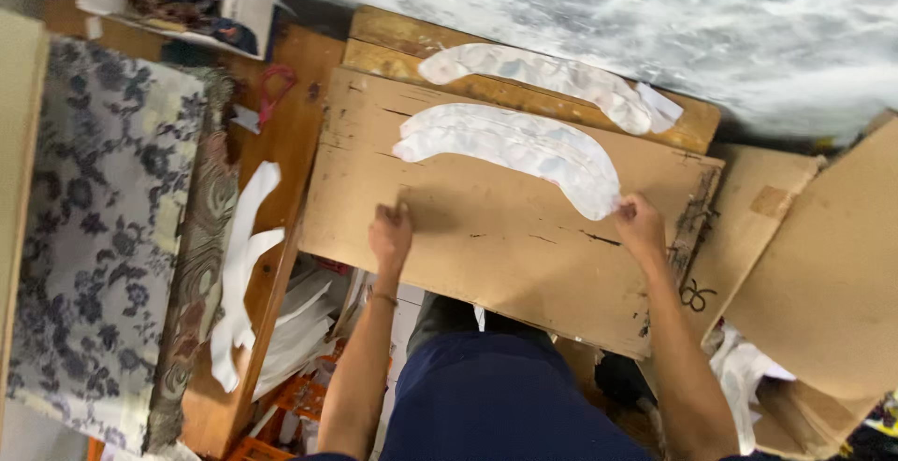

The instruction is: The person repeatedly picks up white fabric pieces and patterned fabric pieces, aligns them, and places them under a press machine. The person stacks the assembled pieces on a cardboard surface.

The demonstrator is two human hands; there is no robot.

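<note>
Two bare hands rest on the worn brown cardboard surface [505, 237]: the right hand [640, 227] pinches the curved white fabric stack [514, 148] at two o'clock, the left hand [390, 235] presses flat, fingers together.

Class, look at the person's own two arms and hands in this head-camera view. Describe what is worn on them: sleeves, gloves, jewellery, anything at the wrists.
Both arms are bare from hand to upper arm, with no sleeves in view. The left hand and the right hand wear no gloves. A thin band circles the left wrist; its material is too small to tell. No ring or watch shows. Dark navy clothing covers the lap between the arms.
</note>
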